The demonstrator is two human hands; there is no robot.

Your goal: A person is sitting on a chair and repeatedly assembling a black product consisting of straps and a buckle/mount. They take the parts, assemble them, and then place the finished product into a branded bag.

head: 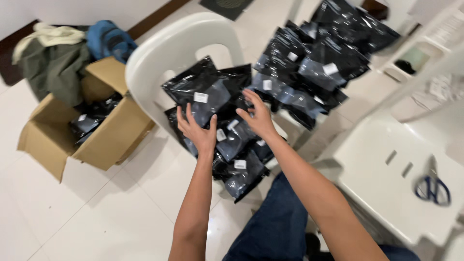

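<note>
Your left hand (197,129) and right hand (257,116), fingers spread, are pressing flat on the black packets (208,92) piled on the white chair (159,53); grip possibly none, blurry.

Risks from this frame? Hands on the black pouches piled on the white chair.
1. The pile of black pouches overhangs the front edge of the white chair; a push from the left hand or right hand may slide the lowest ones onto the floor.
2. The second heap of pouches behind looks loosely stacked and may spill.
3. The blue-handled scissors lie near the right elbow, so a sweep could knock them off.
</note>
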